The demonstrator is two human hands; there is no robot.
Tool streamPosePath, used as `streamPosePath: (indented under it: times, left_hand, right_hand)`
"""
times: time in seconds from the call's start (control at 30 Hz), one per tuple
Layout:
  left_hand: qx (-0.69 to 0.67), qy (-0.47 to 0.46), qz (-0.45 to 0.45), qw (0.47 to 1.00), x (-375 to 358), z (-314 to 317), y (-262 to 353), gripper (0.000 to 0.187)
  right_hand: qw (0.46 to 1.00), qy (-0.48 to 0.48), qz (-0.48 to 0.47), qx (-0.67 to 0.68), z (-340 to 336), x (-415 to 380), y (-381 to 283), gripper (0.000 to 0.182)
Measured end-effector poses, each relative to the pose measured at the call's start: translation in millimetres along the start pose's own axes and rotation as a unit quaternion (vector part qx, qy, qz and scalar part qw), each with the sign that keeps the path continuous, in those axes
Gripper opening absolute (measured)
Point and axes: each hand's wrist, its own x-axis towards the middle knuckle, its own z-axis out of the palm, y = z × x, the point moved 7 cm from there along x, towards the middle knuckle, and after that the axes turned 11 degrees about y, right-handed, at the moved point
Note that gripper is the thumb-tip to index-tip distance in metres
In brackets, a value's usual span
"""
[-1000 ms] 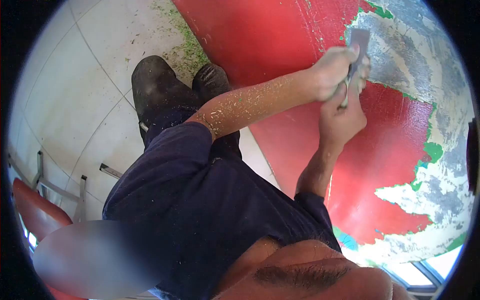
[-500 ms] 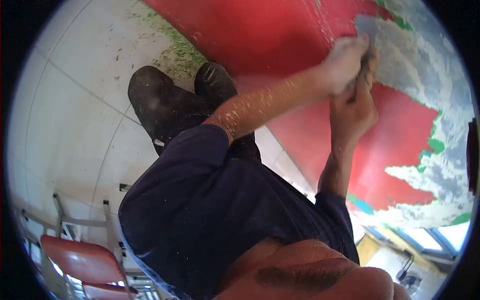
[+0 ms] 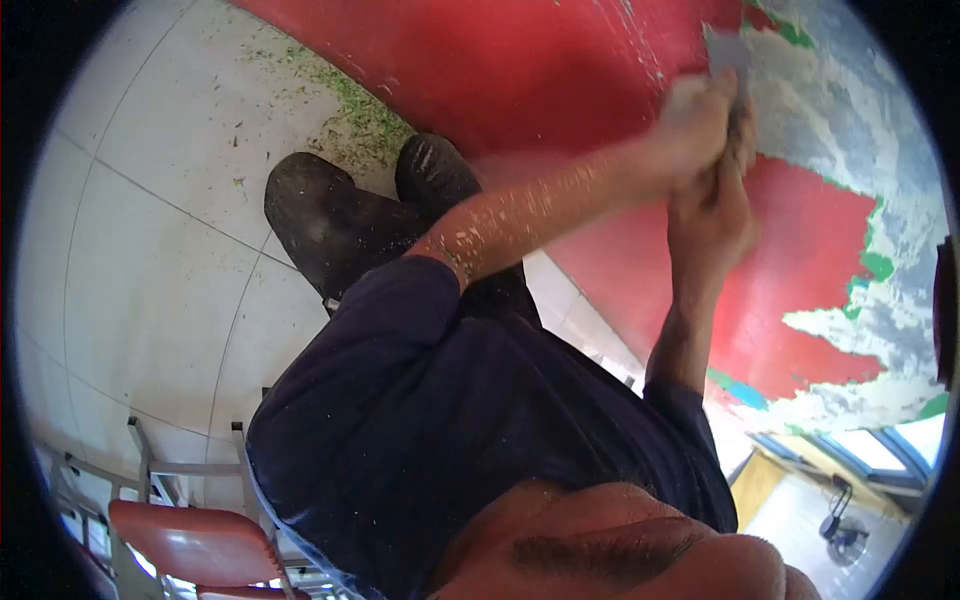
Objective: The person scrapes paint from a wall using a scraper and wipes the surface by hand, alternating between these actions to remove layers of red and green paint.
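Observation:
Both hands are closed round the handle of a scraper, whose grey flat blade [image 3: 728, 52] lies against a painted wall [image 3: 560, 80]. My left hand [image 3: 690, 130], slightly blurred, grips nearer the blade. Lower on the handle is my right hand [image 3: 712, 220], fingers wrapped round it; the handle is mostly hidden between them. Red paint covers much of the wall. At the blade begins a stripped patch [image 3: 800, 120] of grey and whitish surface with green paint along its ragged edges. Pale paint flakes cling to my left forearm [image 3: 540, 210].
Green and pale scrapings [image 3: 365, 120] litter the tiled floor [image 3: 150, 270] along the wall's foot. My dark-trousered knees [image 3: 310, 200] are close to the wall. Red-seated metal chairs [image 3: 195, 540] stand at the lower left. A fan [image 3: 845, 538] is at the lower right.
The hands and scraper stay at nearly the same spot on the wall, shifted very slightly. The view has tilted a little, so floor and chairs appear moved to the right.

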Motion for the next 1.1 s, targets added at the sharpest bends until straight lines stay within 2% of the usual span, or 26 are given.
streamPosePath:
  times: [0.03,0.07,0.1,0.17,0.2,0.3,0.43,0.57,0.63,0.73,0.8,0.83,0.87,0.93,0.97,1.0,1.07,1.1]
  left_hand:
    - [0.001,0.019,0.016,1.000,5,-2,6,0.042]
    - [-0.018,-0.009,0.061,0.998,5,-2,17,0.044]
    - [-0.015,0.009,0.026,1.000,0,-5,7,0.044]
    - [-0.004,0.038,-0.033,0.999,-8,0,-9,0.045]
    - [-0.026,0.019,-0.021,0.999,-11,7,-13,0.048]
    - [-0.025,0.039,0.074,0.996,15,-2,7,0.051]
    - [0.025,0.026,0.087,0.996,5,4,6,0.053]
    - [-0.054,-0.004,0.038,0.998,3,21,-13,0.050]
    - [-0.060,-0.024,0.047,0.997,13,19,-9,0.050]
    - [-0.105,-0.020,0.018,0.994,4,21,-26,0.050]
    - [-0.136,-0.021,0.031,0.990,1,23,-7,0.047]
    - [-0.146,-0.022,0.043,0.988,2,22,2,0.055]
    - [-0.156,-0.027,0.057,0.986,3,23,9,0.071]
    - [-0.098,0.016,0.069,0.993,8,14,5,0.047]
    - [-0.067,0.037,0.085,0.993,13,8,10,0.049]
    - [-0.056,0.006,0.100,0.993,7,19,3,0.048]
    - [-0.084,0.056,0.085,0.991,-2,31,0,0.047]
    - [-0.116,0.019,0.052,0.992,5,34,-13,0.047]
  right_hand:
    - [0.999,-0.019,0.027,-0.015,1,1,2,0.039]
    - [0.998,-0.037,0.051,-0.023,6,3,4,0.039]
    - [0.995,-0.061,0.075,-0.029,9,1,4,0.040]
    - [1.000,0.021,-0.008,-0.007,-10,-5,8,0.037]
    - [0.996,0.066,-0.056,0.006,-16,-3,6,0.036]
    - [0.996,0.029,-0.075,-0.030,3,14,7,0.037]
    - [0.994,0.043,-0.098,-0.028,-10,19,-4,0.038]
    - [0.994,0.011,-0.097,-0.048,-22,18,11,0.037]
    - [0.994,0.008,-0.096,-0.050,-20,23,9,0.038]
    - [0.990,-0.044,-0.110,-0.074,-26,22,15,0.041]
    - [0.988,-0.061,-0.120,-0.078,-15,34,11,0.042]
    - [0.987,-0.076,-0.117,-0.086,-12,35,13,0.043]
    - [0.975,-0.124,-0.075,-0.170,-1,37,27,0.044]
    - [0.976,-0.104,-0.129,-0.144,-10,36,9,0.045]
    - [0.975,-0.088,-0.163,-0.124,-11,39,-4,0.045]
    - [0.976,-0.067,-0.167,-0.122,-20,40,-5,0.046]
    - [0.978,-0.050,-0.161,-0.125,-33,38,1,0.047]
    - [0.979,-0.053,-0.150,-0.131,-33,39,3,0.048]
